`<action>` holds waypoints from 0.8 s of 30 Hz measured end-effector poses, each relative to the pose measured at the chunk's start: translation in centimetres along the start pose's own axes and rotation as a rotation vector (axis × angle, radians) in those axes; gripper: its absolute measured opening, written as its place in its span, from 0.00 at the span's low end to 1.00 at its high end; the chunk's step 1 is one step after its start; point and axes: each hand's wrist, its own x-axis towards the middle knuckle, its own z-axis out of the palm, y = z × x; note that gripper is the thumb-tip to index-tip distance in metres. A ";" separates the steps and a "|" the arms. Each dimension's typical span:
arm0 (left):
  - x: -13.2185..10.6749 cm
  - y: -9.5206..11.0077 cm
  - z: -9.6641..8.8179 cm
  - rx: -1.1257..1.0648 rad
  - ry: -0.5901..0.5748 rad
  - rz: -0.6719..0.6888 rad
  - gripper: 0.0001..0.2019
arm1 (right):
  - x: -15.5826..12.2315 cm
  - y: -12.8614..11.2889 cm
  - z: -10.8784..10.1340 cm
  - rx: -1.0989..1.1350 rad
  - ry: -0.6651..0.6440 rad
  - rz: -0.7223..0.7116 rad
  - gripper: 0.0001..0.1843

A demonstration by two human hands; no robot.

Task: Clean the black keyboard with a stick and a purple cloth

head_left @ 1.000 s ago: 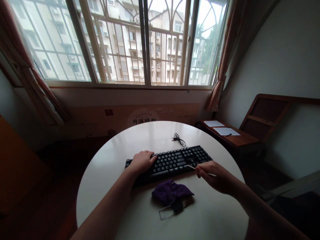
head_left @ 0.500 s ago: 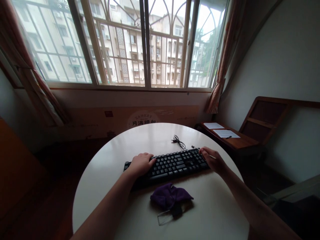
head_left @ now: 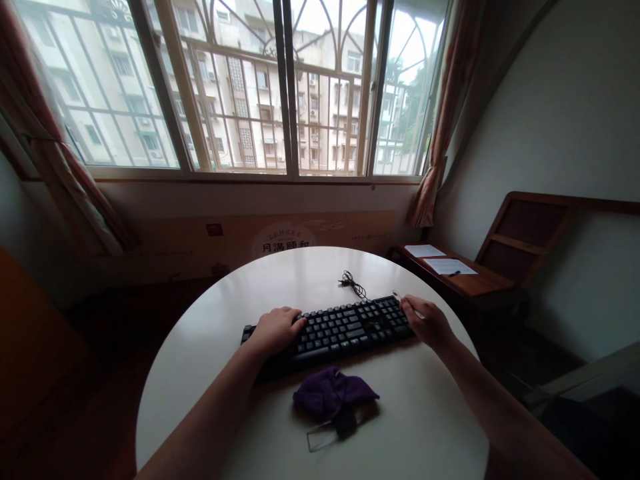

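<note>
A black keyboard point(head_left: 345, 330) lies slightly slanted across the round white table. My left hand point(head_left: 280, 330) is closed over its left part, the thumb on the keys and the other fingers toward the far edge. Above the keyboard's far right corner, my right hand point(head_left: 424, 320) pinches a thin brush-like stick point(head_left: 419, 315), pale with a darker tip; its exact kind is too small to tell. In front of the keyboard lies a crumpled purple cloth point(head_left: 333, 392). Beside the cloth's near edge is a wire-loop tool point(head_left: 320, 437) with a black handle point(head_left: 345, 424).
The keyboard's bundled cable point(head_left: 353, 283) rests behind it on the table point(head_left: 200, 373). To the right stands a wooden chair point(head_left: 480, 285) with paper sheets point(head_left: 450, 267) and a pen point(head_left: 454, 273) on its seat. A barred window point(head_left: 290, 93) and curtains are ahead.
The view has shifted slightly. My right hand has turned the stick so its tip points more upward and sits closer to the fingers. My left hand stays on the keyboard.
</note>
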 end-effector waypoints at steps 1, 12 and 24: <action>0.0 0.0 0.0 -0.002 -0.001 0.000 0.26 | -0.1 -0.3 0.0 0.057 -0.018 -0.022 0.21; 0.0 0.0 -0.1 -0.006 -0.003 0.000 0.27 | -0.1 -0.3 -0.5 0.087 -0.012 0.087 0.18; 0.0 -0.1 0.0 -0.011 0.007 0.005 0.26 | -0.2 -0.5 -0.2 0.118 -0.076 0.046 0.19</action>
